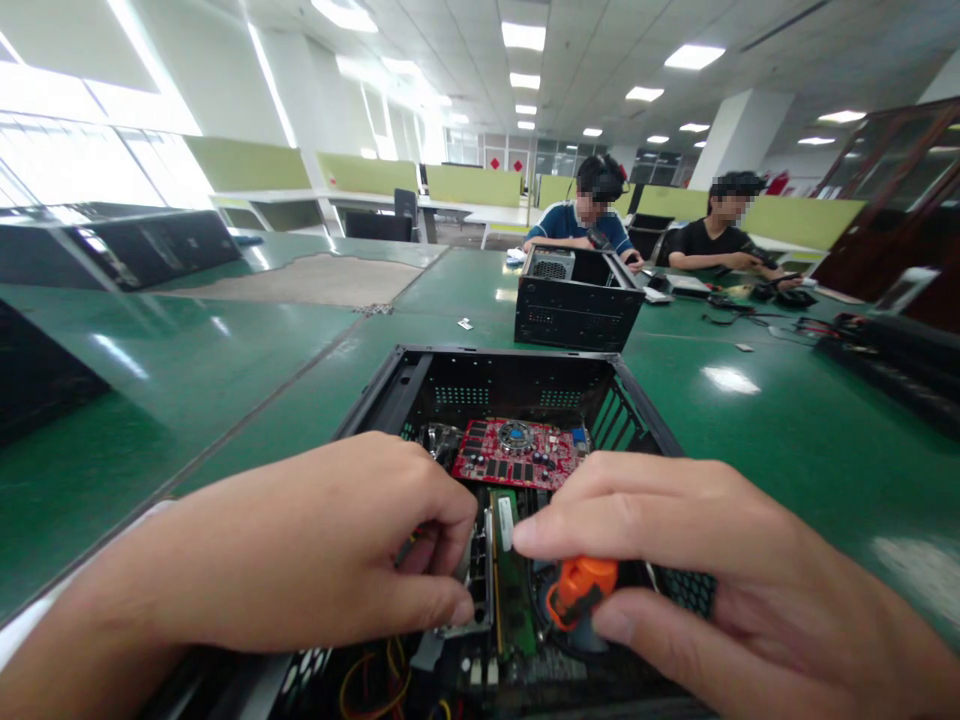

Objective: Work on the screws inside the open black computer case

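An open black computer case (pixel 517 375) lies in front of me, with both hands inside it. My left hand (pixel 397 550) is closed, its curled fingers and thumb at the edge of a silver metal bracket (pixel 489 570). My right hand (pixel 675 560) grips an orange-and-black screwdriver (pixel 583 585) between thumb and fingers; its tip is hidden. Beside the right index fingertip is a green memory module (pixel 514 600) with a white label. Beyond the hands, a red graphics card (pixel 517 450) with a round fan lies in the case. Coloured wires (pixel 375 685) run below my left hand.
On the green table (pixel 772 450) another black case (pixel 577 310) stands ahead. Dark cases (pixel 157 245) are at the left, and a black unit (pixel 892 370) with cables is at the right. Two people (pixel 589 205) sit across the table, handling things.
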Action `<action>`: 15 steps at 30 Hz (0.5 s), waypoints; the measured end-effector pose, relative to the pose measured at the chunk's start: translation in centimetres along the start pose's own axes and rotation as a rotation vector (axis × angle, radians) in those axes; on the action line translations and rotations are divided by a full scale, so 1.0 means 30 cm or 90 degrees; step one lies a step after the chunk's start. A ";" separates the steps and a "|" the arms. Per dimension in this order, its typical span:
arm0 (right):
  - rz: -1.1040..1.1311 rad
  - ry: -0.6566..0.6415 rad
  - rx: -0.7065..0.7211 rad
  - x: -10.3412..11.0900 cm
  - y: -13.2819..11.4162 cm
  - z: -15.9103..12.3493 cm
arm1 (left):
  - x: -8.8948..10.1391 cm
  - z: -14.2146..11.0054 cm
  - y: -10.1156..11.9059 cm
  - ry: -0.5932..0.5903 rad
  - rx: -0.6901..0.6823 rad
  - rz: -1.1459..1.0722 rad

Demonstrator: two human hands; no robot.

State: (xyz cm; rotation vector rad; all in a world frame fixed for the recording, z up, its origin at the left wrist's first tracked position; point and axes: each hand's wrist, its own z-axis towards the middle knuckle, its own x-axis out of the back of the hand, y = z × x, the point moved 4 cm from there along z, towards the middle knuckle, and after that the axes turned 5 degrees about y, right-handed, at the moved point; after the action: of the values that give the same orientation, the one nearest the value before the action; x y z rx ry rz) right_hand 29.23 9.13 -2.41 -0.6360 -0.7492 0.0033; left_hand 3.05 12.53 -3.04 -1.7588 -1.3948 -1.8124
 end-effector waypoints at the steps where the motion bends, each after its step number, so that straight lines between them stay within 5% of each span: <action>1: -0.016 -0.005 -0.011 0.003 -0.001 -0.003 | 0.000 -0.002 -0.001 0.002 -0.002 0.000; 5: -0.073 0.007 -0.058 0.007 0.001 -0.006 | 0.004 -0.003 -0.004 0.015 -0.012 -0.011; 11: -0.166 0.208 -0.109 0.009 0.026 -0.002 | 0.005 0.000 0.002 0.001 0.006 0.005; 15: -0.189 0.178 -0.096 -0.008 0.029 0.013 | 0.008 -0.006 0.006 -0.002 0.002 0.004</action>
State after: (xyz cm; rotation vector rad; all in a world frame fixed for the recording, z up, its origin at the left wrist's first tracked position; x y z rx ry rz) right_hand 29.01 9.99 -2.82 -0.6473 -0.5698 -0.4108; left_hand 3.01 12.40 -2.72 -1.7621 -1.3915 -1.8037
